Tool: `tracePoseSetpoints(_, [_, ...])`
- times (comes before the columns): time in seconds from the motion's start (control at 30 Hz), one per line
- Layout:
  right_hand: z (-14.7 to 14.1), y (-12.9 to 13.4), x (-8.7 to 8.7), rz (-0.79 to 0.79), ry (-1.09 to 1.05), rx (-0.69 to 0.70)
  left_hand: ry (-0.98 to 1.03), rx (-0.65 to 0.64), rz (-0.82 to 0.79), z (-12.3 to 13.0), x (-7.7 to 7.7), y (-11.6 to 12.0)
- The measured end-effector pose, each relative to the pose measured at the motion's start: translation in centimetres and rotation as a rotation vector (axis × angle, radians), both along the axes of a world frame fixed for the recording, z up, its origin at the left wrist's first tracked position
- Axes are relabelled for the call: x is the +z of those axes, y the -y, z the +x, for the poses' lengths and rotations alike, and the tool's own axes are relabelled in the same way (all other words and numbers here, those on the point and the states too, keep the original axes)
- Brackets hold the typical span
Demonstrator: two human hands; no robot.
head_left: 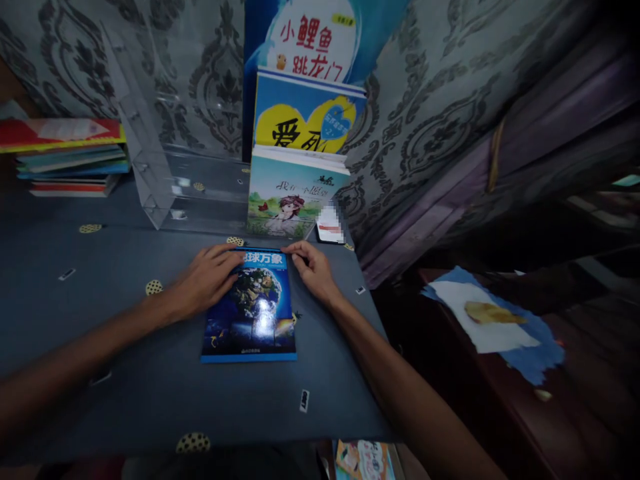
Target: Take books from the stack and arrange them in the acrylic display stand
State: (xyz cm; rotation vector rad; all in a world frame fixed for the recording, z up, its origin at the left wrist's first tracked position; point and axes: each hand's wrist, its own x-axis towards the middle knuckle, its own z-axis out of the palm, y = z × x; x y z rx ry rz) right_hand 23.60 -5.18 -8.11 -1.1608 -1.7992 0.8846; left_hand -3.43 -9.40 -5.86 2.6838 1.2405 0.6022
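In the head view, the left hand (pixel 207 277) lies spread and released, its fingers laid across the upper left part of a glossy dark-blue paperback book with a globe on its cover (pixel 255 303). The right hand (pixel 313 270) is loosely curled, with its fingertips at the book's upper right corner; whether it pinches the edge or only touches it cannot be told. The book lies flat between the two hands and reaches nearer the person than either — cover up, on a grey-blue surface with yellow dotted prints (pixel 150 373).

Just beyond the right hand stands a pale-green book with a drawn figure (pixel 297 200), in front of a blue-and-yellow book (pixel 305 120) and a tall blue book with red lettering (pixel 320 40). They stand in a clear plastic tiered rack (pixel 143 140), which extends beyond the left hand too. A white-faced, dark-edged object, partly pixelated (pixel 330 230), sits near the right hand, on its far side. Well beyond the left hand, farther left, is a pile of books topped by a red-and-yellow one (pixel 73 163). Behind the rack hangs a grey patterned curtain (pixel 210 67).
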Motion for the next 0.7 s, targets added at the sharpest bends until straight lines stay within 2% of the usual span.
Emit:
tracePoseSetpoints(0.13, [0.0,0.1,-0.1,0.037,-0.004,0.014,0.017,-0.182,-0.078,2.6,0.1,-1.0])
tracePoseSetpoints(0.3, [-0.1,0.2,0.1,0.075,0.039,0.01,-0.013,-0.254,-0.187,4.9,0.7,-1.5])
tracePoseSetpoints(0.7, [-0.2,0.2,0.0,0.106,0.058,0.004,0.003,-0.433,-0.251,5.4,1.3,1.2])
